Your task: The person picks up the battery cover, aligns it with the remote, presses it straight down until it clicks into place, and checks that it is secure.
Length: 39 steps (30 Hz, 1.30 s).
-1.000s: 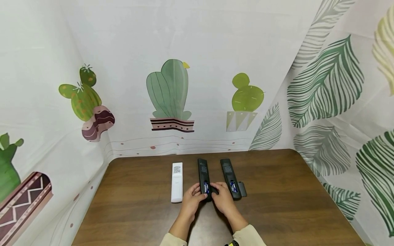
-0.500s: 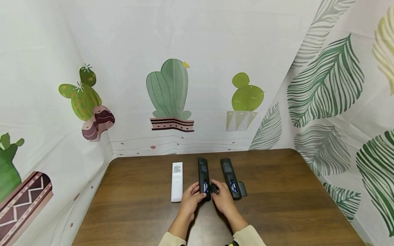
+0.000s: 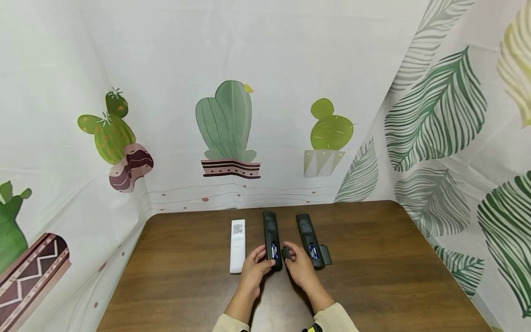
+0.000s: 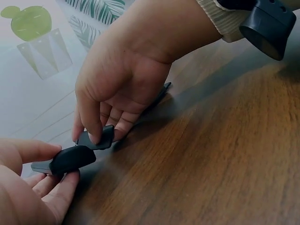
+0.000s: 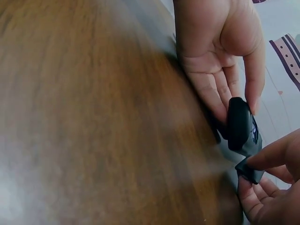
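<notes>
The left hand (image 3: 254,271) grips the lower end of a black remote (image 3: 271,230), whose open battery compartment shows blue batteries. Between its thumb and fingers, the right hand (image 3: 301,268) pinches a small black cover (image 3: 286,253), just right of that remote. In the left wrist view the cover (image 4: 104,138) is close beside the remote's end (image 4: 72,159); whether they touch is unclear. The right wrist view shows the remote (image 5: 240,125) in the left hand (image 5: 218,51) and the cover (image 5: 249,171) in the right hand (image 5: 276,187).
A white remote (image 3: 238,246) lies face down on the wooden table (image 3: 182,267), left of the hands. To the right lies a second black remote (image 3: 308,233) with batteries showing, and a dark cover (image 3: 326,254) beside it. Printed cloth (image 3: 282,55) hangs behind the table.
The right hand's cover has come away from the held remote's side, showing a gap and more of the cover. The held remote has shifted slightly left with the left hand.
</notes>
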Each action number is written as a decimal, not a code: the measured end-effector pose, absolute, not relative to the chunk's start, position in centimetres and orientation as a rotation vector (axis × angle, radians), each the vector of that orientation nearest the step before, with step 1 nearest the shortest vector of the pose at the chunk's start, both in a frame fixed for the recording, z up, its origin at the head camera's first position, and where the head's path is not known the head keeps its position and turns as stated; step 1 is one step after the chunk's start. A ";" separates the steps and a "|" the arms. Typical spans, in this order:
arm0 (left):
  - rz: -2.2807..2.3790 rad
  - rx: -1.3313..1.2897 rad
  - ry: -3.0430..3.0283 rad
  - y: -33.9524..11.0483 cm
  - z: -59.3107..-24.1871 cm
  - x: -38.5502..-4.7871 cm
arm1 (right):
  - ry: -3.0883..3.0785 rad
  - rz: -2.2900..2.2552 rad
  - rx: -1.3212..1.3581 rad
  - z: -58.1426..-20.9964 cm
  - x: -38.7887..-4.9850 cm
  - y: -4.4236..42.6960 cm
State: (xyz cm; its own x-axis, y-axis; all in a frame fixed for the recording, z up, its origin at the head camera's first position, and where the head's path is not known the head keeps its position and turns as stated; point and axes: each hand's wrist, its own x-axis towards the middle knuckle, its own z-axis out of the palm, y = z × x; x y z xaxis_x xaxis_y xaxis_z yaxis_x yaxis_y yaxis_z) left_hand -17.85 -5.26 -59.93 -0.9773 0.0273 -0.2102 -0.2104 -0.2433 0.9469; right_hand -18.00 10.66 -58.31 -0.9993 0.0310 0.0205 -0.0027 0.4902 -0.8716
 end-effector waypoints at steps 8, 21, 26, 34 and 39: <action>2.386 -0.221 1.761 -5.4 -60.0 -17.9 | -2.626 1.618 -0.043 -58.4 -18.1 10.8; 2.412 -0.152 1.625 -5.6 -60.2 -17.4 | -2.485 1.783 0.006 -57.3 -18.3 11.1; 2.404 -0.110 1.609 -5.7 -60.0 -17.3 | -2.459 1.833 0.027 -54.8 -17.4 10.8; 2.395 -0.081 1.594 -5.8 -60.0 -17.1 | -2.372 1.910 0.112 -56.6 -18.1 10.8; 2.392 -0.096 1.560 -5.7 -60.1 -17.2 | -2.335 1.976 0.152 -56.3 -18.1 10.7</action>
State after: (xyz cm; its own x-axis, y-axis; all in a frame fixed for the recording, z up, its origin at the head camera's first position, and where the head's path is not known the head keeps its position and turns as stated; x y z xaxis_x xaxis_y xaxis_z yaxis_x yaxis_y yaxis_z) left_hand -17.19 -5.70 -60.10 -0.9576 0.1989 -0.2082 -0.2707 -0.3755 0.8864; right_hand -18.09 10.68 -56.27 -0.9920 -0.0247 0.1242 -0.1265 0.1639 -0.9783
